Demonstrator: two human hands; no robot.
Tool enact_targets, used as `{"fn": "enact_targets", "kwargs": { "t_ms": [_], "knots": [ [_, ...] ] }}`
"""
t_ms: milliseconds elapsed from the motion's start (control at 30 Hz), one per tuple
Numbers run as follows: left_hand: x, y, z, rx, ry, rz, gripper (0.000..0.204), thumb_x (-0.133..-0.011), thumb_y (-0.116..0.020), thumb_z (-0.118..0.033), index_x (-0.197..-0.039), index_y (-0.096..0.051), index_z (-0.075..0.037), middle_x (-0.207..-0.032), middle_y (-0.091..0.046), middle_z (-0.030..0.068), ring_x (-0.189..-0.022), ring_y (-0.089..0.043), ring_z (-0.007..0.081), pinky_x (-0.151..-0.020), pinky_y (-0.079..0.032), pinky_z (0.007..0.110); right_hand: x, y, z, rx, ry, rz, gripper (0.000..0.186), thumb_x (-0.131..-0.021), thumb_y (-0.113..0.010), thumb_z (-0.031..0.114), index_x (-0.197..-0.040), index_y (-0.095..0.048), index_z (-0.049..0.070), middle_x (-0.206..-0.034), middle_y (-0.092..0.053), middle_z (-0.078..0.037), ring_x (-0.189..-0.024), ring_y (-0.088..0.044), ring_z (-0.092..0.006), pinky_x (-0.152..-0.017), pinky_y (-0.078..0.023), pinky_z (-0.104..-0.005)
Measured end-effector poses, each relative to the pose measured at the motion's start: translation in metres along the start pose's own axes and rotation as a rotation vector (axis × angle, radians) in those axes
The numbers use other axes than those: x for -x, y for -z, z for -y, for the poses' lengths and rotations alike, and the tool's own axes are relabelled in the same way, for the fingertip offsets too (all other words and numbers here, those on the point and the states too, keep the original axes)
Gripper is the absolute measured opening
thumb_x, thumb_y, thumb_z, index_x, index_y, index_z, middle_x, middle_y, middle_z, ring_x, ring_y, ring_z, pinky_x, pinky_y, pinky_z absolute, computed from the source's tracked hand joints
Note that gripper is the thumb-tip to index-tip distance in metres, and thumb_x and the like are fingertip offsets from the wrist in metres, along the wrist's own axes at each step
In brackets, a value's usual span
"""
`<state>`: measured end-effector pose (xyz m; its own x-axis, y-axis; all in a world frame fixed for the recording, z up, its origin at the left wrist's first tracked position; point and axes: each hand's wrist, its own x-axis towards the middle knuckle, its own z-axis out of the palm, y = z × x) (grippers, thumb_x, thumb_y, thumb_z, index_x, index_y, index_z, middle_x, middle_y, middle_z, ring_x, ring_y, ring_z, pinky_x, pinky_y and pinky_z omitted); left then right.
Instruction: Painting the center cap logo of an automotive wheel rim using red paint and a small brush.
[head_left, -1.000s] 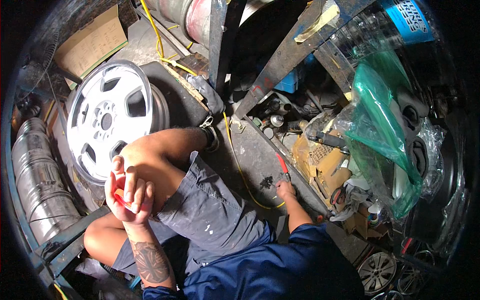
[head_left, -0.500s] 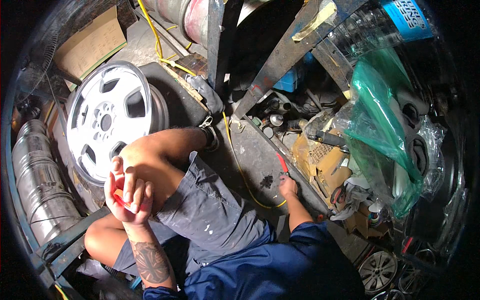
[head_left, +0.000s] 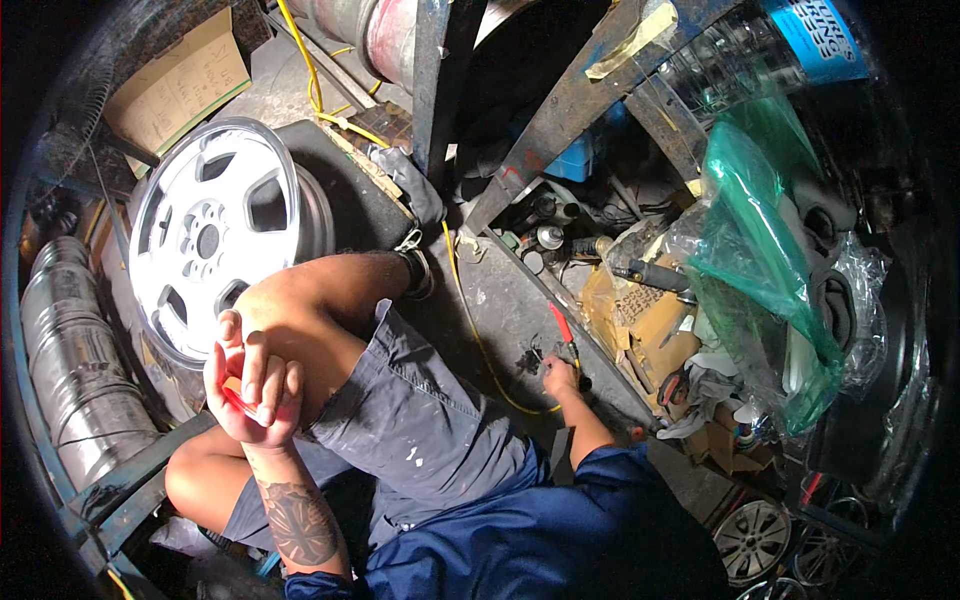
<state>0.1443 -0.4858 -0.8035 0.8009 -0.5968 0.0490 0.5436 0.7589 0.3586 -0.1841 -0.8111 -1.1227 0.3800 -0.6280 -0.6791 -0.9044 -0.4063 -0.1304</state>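
My left hand [head_left: 253,390] is raised in front of my knee, fingers curled on a small red-orange object [head_left: 236,393], partly hidden by them. The silver-white wheel rim [head_left: 170,250] lies flat just behind it. My right hand [head_left: 560,378] reaches down to the grimy floor at my right, fingers closed on what looks like a thin metal piece [head_left: 540,358]. Beside it lies a red-handled tool [head_left: 562,323] on a yellow hose [head_left: 488,363], near a dark patch on the floor.
Steel frame legs [head_left: 545,140] rise ahead. At right are cardboard [head_left: 635,310], cans [head_left: 548,238] and green plastic sheeting [head_left: 750,270]. A metal cylinder [head_left: 75,360] lies left, and more rims [head_left: 750,540] stand lower right.
My right hand has shifted slightly left, off the red-handled tool, and a thin piece now shows at its fingers. My left hand is almost unmoved.
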Motion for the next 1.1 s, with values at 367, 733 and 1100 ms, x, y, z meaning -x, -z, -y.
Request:
{"fn": "enact_targets", "kwargs": {
  "t_ms": [367,733,1100],
  "knots": [
    [-0.003,0.002,0.002,-0.012,0.019,0.021,0.019,-0.102,-0.031,-0.024,-0.114,-0.04,-0.011,-0.062,-0.045,0.001,-0.037,-0.043,0.0086,-0.053,-0.036,0.028,-0.005,-0.06,-0.021,-0.434,0.006,-0.037,0.034,-0.081,-0.047,-0.002,-0.108,-0.065,0.008,-0.079,-0.066,-0.012,-0.059,-0.065,-0.0249,-0.049,-0.052,-0.038],
    [0.01,-0.003,-0.009,-0.128,0.0,0.022,0.019,-0.102,-0.03,-0.022,-0.114,-0.038,-0.01,-0.066,-0.045,0.0001,-0.04,-0.042,0.0066,-0.054,-0.035,0.026,0.061,-0.062,-0.056,-0.386,0.106,-0.1,0.03,-0.081,-0.051,0.007,-0.108,-0.065,0.007,-0.093,-0.068,-0.014,-0.088,-0.065,-0.0289,-0.077,-0.051,-0.0405],
    [0.011,0.007,-0.015,-0.124,-0.001,-0.015,0.02,-0.102,-0.033,-0.022,-0.116,-0.038,-0.009,-0.062,-0.044,0.0003,-0.036,-0.039,0.0068,-0.053,-0.036,0.026,0.124,-0.047,-0.148,-1.361,-0.789,-0.49,0.113,-0.067,-0.084,0.035,-0.149,-0.008,0.02,-0.145,-0.033,-0.004,-0.125,-0.039,-0.0233,-0.089,-0.041,-0.0334]
  ]
}}
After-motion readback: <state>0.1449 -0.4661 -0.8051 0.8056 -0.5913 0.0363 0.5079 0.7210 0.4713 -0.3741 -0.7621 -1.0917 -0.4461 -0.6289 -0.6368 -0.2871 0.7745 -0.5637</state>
